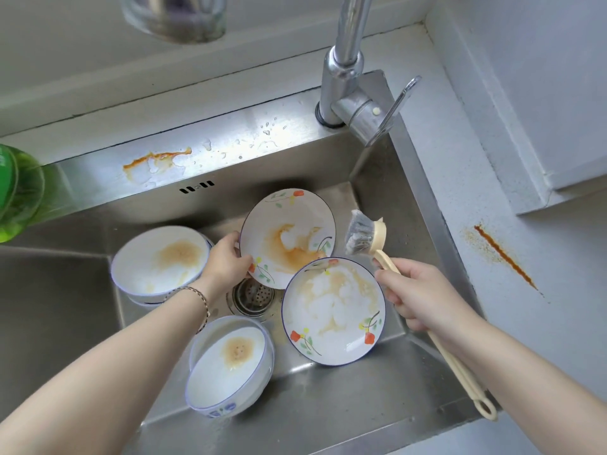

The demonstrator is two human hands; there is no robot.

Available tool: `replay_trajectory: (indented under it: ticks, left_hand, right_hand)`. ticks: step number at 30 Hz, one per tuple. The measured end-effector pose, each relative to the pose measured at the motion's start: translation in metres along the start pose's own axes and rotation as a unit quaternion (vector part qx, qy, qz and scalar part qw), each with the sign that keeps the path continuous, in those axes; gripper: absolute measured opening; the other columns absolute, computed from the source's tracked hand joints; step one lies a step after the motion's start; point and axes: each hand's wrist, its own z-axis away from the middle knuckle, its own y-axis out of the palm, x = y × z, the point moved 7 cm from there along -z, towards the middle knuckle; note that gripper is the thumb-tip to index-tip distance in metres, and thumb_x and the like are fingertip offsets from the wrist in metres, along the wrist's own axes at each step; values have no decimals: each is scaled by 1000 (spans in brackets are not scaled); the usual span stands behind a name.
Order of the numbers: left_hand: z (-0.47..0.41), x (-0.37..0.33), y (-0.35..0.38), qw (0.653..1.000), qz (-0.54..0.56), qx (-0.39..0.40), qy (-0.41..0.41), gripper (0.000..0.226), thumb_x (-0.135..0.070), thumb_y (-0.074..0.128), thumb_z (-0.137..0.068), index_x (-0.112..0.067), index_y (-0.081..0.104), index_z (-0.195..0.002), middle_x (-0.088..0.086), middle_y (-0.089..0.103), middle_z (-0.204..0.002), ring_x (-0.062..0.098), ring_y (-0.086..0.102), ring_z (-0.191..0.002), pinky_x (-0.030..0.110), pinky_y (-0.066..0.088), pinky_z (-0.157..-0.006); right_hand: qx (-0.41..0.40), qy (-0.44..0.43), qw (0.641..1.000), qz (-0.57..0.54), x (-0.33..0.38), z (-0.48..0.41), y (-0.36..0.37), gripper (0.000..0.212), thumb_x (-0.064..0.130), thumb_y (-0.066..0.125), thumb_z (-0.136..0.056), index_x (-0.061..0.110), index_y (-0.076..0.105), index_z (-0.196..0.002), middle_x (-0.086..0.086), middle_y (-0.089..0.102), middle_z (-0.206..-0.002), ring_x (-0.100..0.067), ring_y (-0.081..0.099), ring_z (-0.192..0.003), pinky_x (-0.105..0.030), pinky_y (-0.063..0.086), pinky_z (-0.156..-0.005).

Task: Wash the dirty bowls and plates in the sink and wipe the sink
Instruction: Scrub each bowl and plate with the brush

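- Sink (328, 405) is big and steel. Dirty bowls (161, 261) and a near plate (333, 310) lie inside it, and an orange stain (154, 159) marks its back rim.
- Grey counter (542, 307) on the right has a brown streak (502, 254).
- Far plate (289, 234) is tipped up; the left hand (226, 257) holds its edge.
- Brush (377, 244) is gripped by the right hand (423, 297), bristles just beside that plate.
- I think washing is only starting: next, the bristles must rub the brown patch while the plate is held steady.
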Motion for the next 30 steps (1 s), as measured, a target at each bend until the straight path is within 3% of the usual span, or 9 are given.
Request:
replay_trajectory:
  ticks: [4, 7, 11, 16, 18, 21, 24, 30]
  left_hand:
    - [5, -4, -16, 1000, -16, -20, 5, 22, 2, 50, -79, -11, 50, -96, 9, 59, -89, 36, 61, -87, 50, 54, -76]
    - [13, -19, -21, 997, -59, -41, 41, 23, 2, 48, -79, -9, 54, -99, 8, 58, -86, 31, 56, -83, 36, 49, -72]
    - [22, -33, -34, 990, -105, -70, 63, 9, -2, 46, -83, -5, 50, -91, 9, 55, -80, 30, 48, -75, 32, 31, -59]
    - [30, -36, -53, 987, -138, -60, 50, 5, -6, 47, -84, -6, 49, -89, 11, 58, -84, 33, 55, -77, 31, 33, -52]
    - [34, -29, -66, 989, -133, -56, 33, 4, -8, 47, -83, -7, 49, -86, 12, 61, -80, 33, 62, -74, 31, 42, -53]
    - [48, -19, -89, 998, -41, -55, -3, 11, -3, 47, -82, -3, 54, -90, 14, 63, -72, 28, 67, -57, 45, 58, -60]
    - [85, -9, -104, 990, 120, -43, -58, 17, 10, 45, -82, -3, 55, -85, 17, 60, -72, 17, 62, -40, 30, 56, -44]
    - [171, 0, -93, 920, 376, 22, -111, 32, 21, 43, -78, -2, 57, -95, 20, 69, -84, 31, 70, -60, 31, 58, -52]
  right_hand:
    - [1, -16, 1000, -3, 9, 7, 3, 7, 10, 49, -88, 10, 56, -88, -1, 30, -59, -5, 17, -34, -11, 15, -36]
    - [-2, -21, 1000, -1, 14, 11, 4, 7, 9, 49, -87, 13, 55, -84, -1, 31, -58, -5, 17, -34, -11, 15, -37]
    - [-1, -20, 1000, 0, 17, 19, 7, 10, 9, 49, -87, 7, 59, -90, 0, 32, -57, -5, 17, -33, -12, 14, -37]
    - [-15, -18, 1000, 11, 18, 27, 8, 21, 10, 50, -87, -8, 55, -98, 0, 33, -56, -5, 19, -32, -12, 16, -35]
    - [-12, -22, 1000, 14, 19, 32, 10, 21, 10, 50, -88, -7, 56, -99, 1, 33, -56, -5, 19, -32, -12, 16, -36]
    - [-14, -31, 999, 22, 23, 42, 9, 22, 12, 51, -87, -6, 56, -100, 1, 33, -55, -5, 20, -33, -12, 16, -36]
    - [-19, -51, 997, 52, 27, 56, 8, 23, 14, 53, -87, -6, 57, -97, 0, 35, -56, -4, 23, -34, -15, 18, -33]
    - [-2, -117, 991, 70, 36, 106, 18, 19, 10, 50, -92, 18, 67, -95, 16, 48, -41, 2, 41, -35, -7, 30, -38]
